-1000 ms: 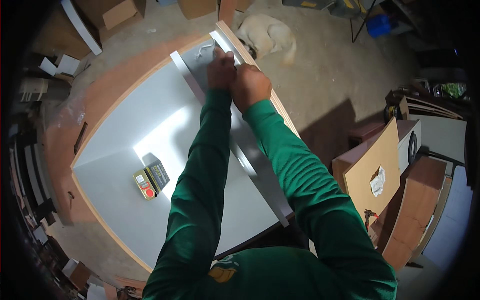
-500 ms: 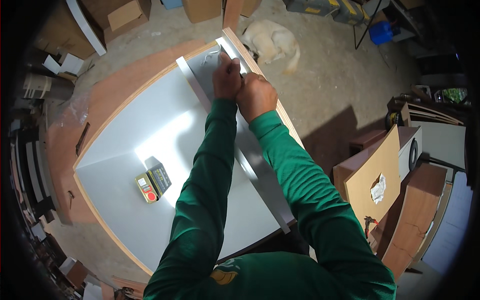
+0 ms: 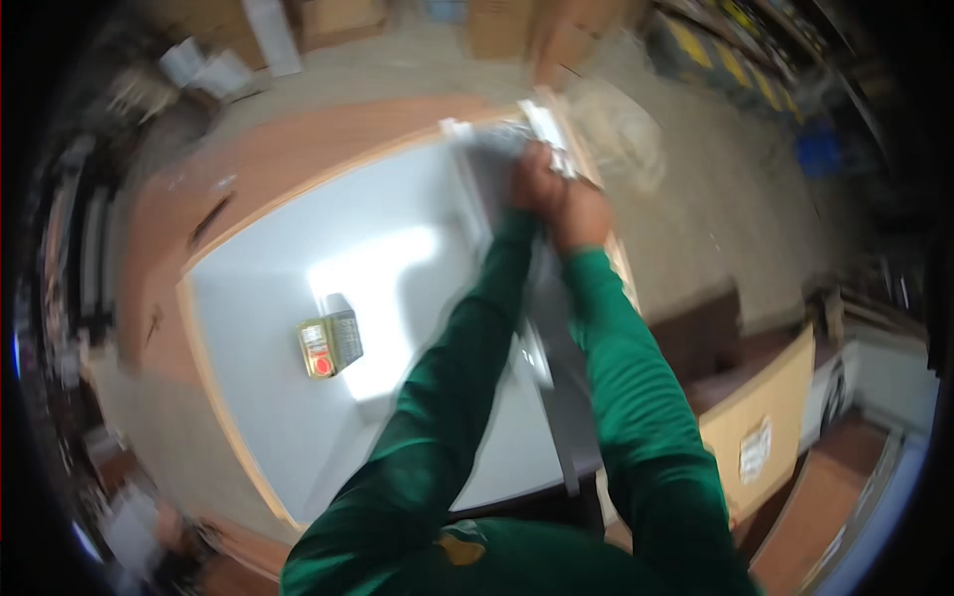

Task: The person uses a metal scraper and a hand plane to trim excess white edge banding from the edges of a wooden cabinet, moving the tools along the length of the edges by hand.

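Note:
Both my hands are close together at the far right corner of an open cabinet box (image 3: 268,427) with grey-white inner faces and pale wood edges. My left hand (image 3: 535,179) is closed, partly inside the narrow space between the divider strip (image 3: 556,437) and the right side panel. Pressed against it is my right hand (image 3: 580,213), also closed, over the right panel's edge. Motion smears the fingers, and whatever they grip is hidden. A small rectangular tin (image 3: 330,345), gold with a red round spot and a dark side, lies in the box's left part.
Under and beyond the box lies a brown board (image 3: 298,129) on the concrete floor. A pale dog (image 3: 621,134) is curled past the far right corner. A tan panel (image 3: 760,437) leans at the right near wooden pieces. Cardboard boxes (image 3: 497,28) stand at the back.
The view has swung, so the box, tin and surroundings appear farther right and blurred. My hands remain together at the same corner of the box. The tin still lies inside.

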`<move>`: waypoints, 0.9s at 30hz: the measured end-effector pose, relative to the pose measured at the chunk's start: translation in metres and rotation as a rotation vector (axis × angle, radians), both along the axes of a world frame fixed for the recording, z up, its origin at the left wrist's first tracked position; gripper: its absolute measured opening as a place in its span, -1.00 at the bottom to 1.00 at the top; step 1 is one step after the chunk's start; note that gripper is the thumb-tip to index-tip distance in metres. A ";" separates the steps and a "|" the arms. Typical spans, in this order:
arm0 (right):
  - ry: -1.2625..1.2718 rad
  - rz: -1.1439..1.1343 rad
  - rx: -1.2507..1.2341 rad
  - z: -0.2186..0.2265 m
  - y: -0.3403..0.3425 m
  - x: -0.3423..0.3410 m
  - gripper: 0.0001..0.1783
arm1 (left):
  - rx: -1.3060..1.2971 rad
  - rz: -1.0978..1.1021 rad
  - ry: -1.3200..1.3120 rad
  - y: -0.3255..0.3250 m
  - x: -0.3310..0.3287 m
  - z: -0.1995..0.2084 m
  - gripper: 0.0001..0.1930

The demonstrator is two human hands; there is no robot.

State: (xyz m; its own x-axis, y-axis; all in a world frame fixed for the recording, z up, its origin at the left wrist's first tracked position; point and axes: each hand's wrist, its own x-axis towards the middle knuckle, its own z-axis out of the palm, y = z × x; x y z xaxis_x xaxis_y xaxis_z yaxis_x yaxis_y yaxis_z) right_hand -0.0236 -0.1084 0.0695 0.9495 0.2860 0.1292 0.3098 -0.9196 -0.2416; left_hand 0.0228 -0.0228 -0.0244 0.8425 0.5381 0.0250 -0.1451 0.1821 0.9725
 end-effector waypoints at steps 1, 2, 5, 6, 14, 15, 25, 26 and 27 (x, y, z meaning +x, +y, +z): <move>-0.071 0.071 -0.027 0.007 -0.001 0.005 -0.76 | -0.143 0.063 -0.167 -0.007 0.004 -0.008 -0.87; -0.010 0.030 -0.005 0.014 0.002 0.006 -0.73 | 0.012 0.097 -0.189 -0.005 0.009 -0.012 -0.86; 0.026 -0.097 0.034 0.016 0.002 0.009 -0.68 | -0.016 0.124 -0.084 -0.011 0.020 -0.008 -0.71; 0.053 0.010 0.050 0.032 0.031 -0.011 -0.68 | 0.002 0.355 -0.184 0.021 0.013 -0.028 -0.58; 0.050 0.222 0.248 0.044 -0.104 -0.069 -0.44 | 0.249 0.105 0.146 -0.046 -0.086 0.065 -0.57; 0.014 0.231 0.347 0.050 -0.115 -0.101 -0.52 | 0.241 0.142 0.155 -0.057 -0.114 0.073 -0.52; 0.288 0.642 0.391 0.137 -0.241 -0.212 -0.67 | 0.205 0.046 0.571 -0.131 -0.294 0.159 -0.58; 0.257 0.684 0.424 0.144 -0.249 -0.212 -0.65 | 0.222 0.041 0.568 -0.139 -0.296 0.164 -0.57; 0.248 0.680 0.434 0.151 -0.256 -0.209 -0.71 | 0.233 0.041 0.563 -0.145 -0.299 0.166 -0.56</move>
State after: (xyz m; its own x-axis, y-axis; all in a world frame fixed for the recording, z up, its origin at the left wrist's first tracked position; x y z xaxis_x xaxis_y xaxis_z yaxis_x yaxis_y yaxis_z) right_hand -0.2328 -0.3647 0.2203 0.6036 0.7789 0.1703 0.6543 -0.3619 -0.6640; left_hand -0.2759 -0.1683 0.1412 0.7388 0.6046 -0.2977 0.4009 -0.0392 0.9153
